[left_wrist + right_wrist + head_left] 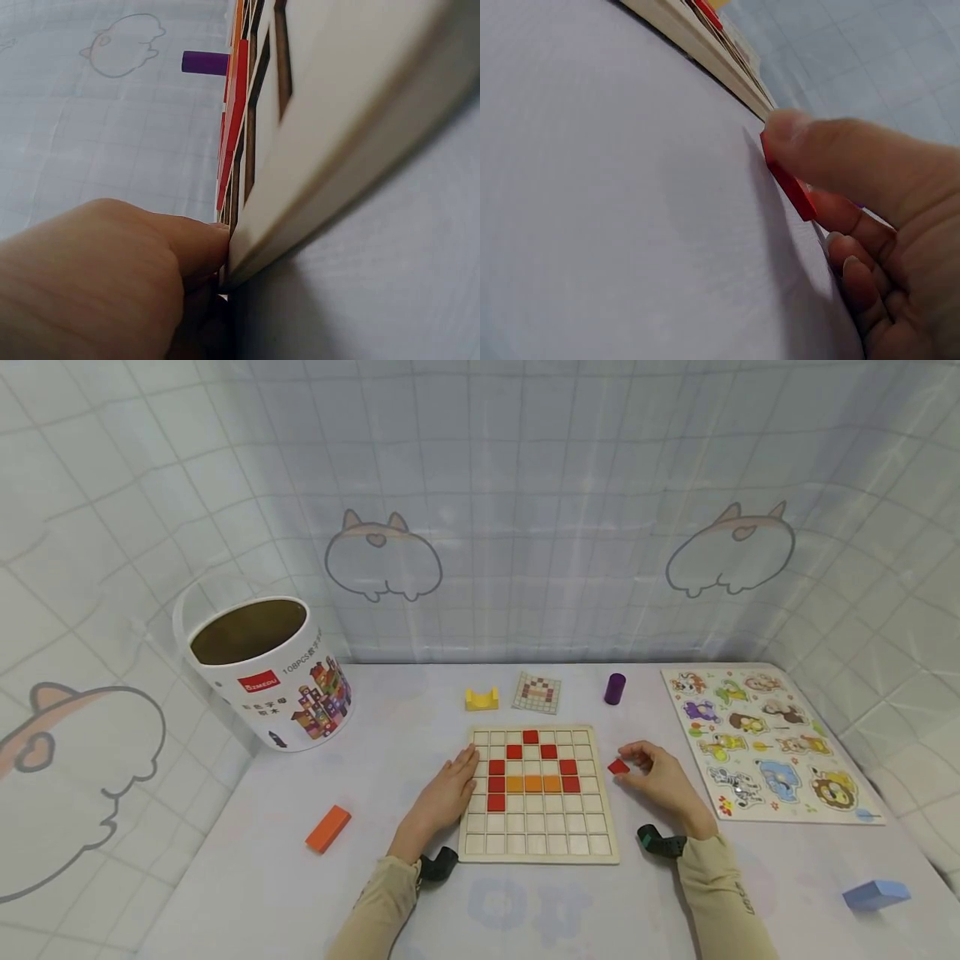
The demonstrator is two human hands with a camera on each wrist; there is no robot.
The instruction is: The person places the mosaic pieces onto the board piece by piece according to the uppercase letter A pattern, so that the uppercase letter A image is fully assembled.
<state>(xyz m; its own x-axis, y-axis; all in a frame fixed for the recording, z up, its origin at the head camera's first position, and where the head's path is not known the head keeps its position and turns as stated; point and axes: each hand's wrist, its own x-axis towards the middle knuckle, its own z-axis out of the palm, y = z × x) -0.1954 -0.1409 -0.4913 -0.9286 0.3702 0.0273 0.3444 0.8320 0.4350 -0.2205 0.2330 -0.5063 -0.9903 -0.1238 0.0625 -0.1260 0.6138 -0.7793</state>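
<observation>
A wooden grid board (536, 845) lies flat before me, with several red tiles and three orange tiles (533, 784) set in its squares. My left hand (447, 789) rests against its left edge, fingers extended; the left wrist view shows the thumb (199, 244) touching the rim, other fingers mostly hidden. Just off the board's right side, my right hand (660, 781) pinches a loose red tile (789, 184) between thumb and fingers, low over the table. Behind the board lies a small pattern card (537, 693) printed with a similar grid.
Behind the board stand a yellow block (482, 699) and a purple cylinder (615, 689). An animal puzzle board (772, 743) lies at right, a blue block (876, 895) nearer me. At left are an orange block (327, 829) and a white bucket (262, 693). Tile-patterned curtains surround the table.
</observation>
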